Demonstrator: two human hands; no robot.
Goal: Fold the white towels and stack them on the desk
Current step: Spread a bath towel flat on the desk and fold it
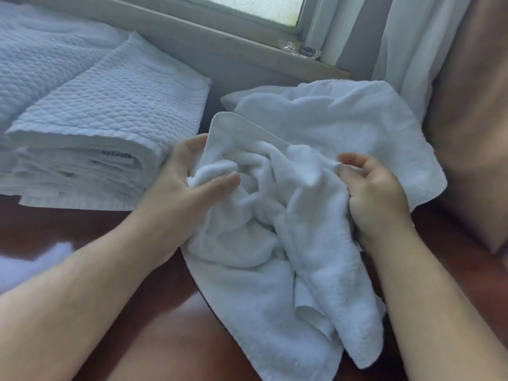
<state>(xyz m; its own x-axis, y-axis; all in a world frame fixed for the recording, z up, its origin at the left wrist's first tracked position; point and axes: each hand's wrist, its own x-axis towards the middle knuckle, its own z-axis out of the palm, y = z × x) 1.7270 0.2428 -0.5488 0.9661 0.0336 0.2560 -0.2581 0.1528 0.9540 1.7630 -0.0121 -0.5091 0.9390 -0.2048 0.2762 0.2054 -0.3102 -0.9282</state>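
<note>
Towel (pixel 316 138): white terry, crumpled, bunched between both hands over the dark red desk (pixel 165 325), far edge spread beyond the fingers, near end trailing down between the forearms. Left hand (pixel 178 177) closed on a wad of cloth just below a hemmed corner (pixel 220 119) that stands up beside its fingers. Right hand (pixel 376 193) pinching a fold, thumb against fingers, with more cloth gathered under the palm. Hands apart, each clamped on the same towel.

Likely handling: soft, limp, light, no stiffness at all; sags wherever unsupported, plush pile giving good grip, nothing fragile. Best taken by two neighbouring corners or along a hem, so the sheet hangs flat; a grab in the middle only makes more bunching. Hemmed corner by the left fingers looks the readiest hold.

Stack of folded towels (pixel 90 138), quilted weave, left of the left hand, edges roughly aligned, label showing on the near side. No containers in view.
</note>
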